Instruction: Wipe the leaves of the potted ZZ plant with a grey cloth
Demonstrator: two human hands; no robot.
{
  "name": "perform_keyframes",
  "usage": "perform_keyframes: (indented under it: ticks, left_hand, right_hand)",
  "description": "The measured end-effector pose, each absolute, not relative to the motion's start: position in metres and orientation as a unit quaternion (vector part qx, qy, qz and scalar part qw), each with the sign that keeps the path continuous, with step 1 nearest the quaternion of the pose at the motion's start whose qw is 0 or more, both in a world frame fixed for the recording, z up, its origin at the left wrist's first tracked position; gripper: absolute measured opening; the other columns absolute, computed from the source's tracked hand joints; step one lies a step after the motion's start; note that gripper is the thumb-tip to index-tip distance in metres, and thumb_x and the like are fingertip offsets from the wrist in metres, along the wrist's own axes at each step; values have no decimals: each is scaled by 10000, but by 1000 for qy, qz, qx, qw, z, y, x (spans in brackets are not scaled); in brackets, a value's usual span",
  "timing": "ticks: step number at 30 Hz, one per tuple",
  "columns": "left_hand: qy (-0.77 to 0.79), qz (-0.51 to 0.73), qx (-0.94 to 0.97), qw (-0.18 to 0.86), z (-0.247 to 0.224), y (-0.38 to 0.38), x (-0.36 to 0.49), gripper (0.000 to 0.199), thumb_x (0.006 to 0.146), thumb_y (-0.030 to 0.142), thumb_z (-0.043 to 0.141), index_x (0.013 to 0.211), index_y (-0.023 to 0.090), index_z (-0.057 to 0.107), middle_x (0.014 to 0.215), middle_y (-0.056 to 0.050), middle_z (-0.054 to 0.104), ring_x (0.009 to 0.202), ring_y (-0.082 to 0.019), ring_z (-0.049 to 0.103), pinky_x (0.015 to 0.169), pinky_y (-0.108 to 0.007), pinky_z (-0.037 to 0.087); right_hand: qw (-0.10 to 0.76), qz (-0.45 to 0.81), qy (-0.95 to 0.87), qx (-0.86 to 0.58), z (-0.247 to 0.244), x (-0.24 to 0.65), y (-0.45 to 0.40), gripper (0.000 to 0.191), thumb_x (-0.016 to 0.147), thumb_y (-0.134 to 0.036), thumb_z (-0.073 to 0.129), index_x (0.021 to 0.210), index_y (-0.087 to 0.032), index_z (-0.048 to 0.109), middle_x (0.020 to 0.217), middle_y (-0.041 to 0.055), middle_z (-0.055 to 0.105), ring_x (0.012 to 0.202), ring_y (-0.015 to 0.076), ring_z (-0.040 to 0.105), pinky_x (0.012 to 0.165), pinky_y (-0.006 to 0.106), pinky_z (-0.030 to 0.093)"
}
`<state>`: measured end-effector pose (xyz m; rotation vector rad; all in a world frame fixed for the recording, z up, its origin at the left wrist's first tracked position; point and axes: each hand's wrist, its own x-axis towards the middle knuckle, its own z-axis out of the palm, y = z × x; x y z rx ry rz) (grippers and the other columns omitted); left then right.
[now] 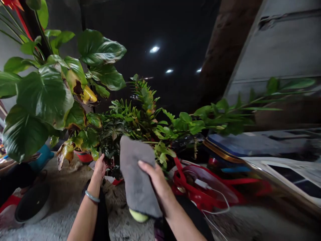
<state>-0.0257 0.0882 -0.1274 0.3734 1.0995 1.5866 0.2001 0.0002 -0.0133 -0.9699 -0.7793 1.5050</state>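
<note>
My right hand [156, 182] grips a flat grey cloth [137, 174] with rounded corners, the thumb on its upper face and the other fingers hidden beneath. From under the cloth's lower edge peeks a yellow-green rounded thing [138, 216] whose kind I cannot make out. To the left, my left hand [100, 166], with a pale bangle on its wrist, reaches toward the low dark-leaved plants [112, 134]. Its fingers are mostly hidden, so whether they hold anything does not show.
A large broad-leaved plant [45, 93] leans in from the left, some leaves browned. A dark basin [32, 202] stands near another person's dark-clothed leg [15, 180]. On the right lie a red-handled bag [185, 180], a white cable [223, 197] and blurred boxes.
</note>
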Motion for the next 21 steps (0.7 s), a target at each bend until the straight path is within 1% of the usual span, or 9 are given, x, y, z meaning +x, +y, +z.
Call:
perform_keyframes:
  ticks: [3, 5, 8, 11, 14, 16, 18, 19, 21]
  left_hand:
    - [474, 670, 155, 550, -126, 83, -26, 134, 836, 296, 686, 898, 177, 682, 813, -43, 750, 625, -176, 661, 528, -282, 499]
    - [474, 670, 164, 547, -126, 82, -27, 141, 825, 312, 698, 864, 177, 687, 787, -43, 745, 607, -178, 647, 510, -282, 482]
    - [513, 653, 190, 524, -127, 86, -34, 161, 787, 322, 743, 730, 182, 688, 673, -50, 713, 625, -210, 645, 559, -312, 507]
    - [558, 633, 225, 487, -130, 91, -43, 192, 708, 259, 816, 616, 201, 658, 603, -48, 680, 717, -242, 673, 654, -320, 529]
    - [538, 636, 219, 507, -133, 92, -41, 174, 714, 299, 810, 685, 192, 675, 648, -51, 695, 678, -233, 671, 619, -321, 518]
    - [509, 638, 206, 540, -134, 90, -33, 184, 748, 342, 766, 780, 179, 687, 706, -54, 717, 602, -204, 644, 545, -308, 493]
    - [488, 640, 198, 560, -133, 88, -25, 197, 762, 345, 732, 849, 177, 679, 775, -59, 740, 595, -190, 643, 506, -288, 475]
    - [485, 641, 198, 561, -132, 87, -22, 198, 764, 342, 722, 864, 178, 671, 795, -60, 747, 608, -191, 652, 497, -280, 470]
    - [489, 638, 199, 561, -131, 86, -18, 195, 753, 337, 717, 859, 184, 658, 776, -48, 742, 613, -193, 656, 488, -271, 461]
  right_hand:
    - [617, 617, -284, -396, 18, 194, 30, 469, 636, -420, 862, 1021, -190, 726, 770, 15, 787, 677, 226, 720, 685, 330, 585]
    - [568, 665, -282, -394, 18, 179, 34, 366, 665, -424, 830, 914, -172, 741, 702, 32, 772, 683, 241, 726, 690, 339, 586]
    - [439, 729, -337, -403, -11, 158, 10, 241, 689, -428, 798, 745, -196, 764, 668, 60, 770, 652, 256, 714, 677, 367, 577]
    - [399, 724, -408, -388, -38, 163, -23, 179, 623, -364, 829, 775, -271, 806, 765, 49, 802, 719, 276, 721, 705, 375, 574]
    - [438, 695, -413, -392, -27, 193, -28, 332, 605, -405, 865, 896, -258, 804, 841, 62, 810, 776, 301, 737, 737, 391, 584]
    - [505, 664, -379, -401, -4, 209, -11, 459, 598, -468, 880, 964, -209, 780, 877, 78, 809, 776, 298, 744, 722, 383, 591]
    - [567, 636, -342, -397, 15, 213, 13, 535, 595, -483, 887, 1017, -180, 761, 896, 77, 809, 786, 278, 749, 703, 352, 593]
    - [577, 638, -322, -395, 19, 210, 23, 535, 603, -469, 884, 1030, -174, 756, 886, 73, 809, 792, 269, 752, 701, 342, 596]
    - [547, 673, -281, -410, 12, 195, 34, 441, 627, -429, 859, 963, -163, 756, 782, 64, 797, 755, 265, 754, 685, 345, 602]
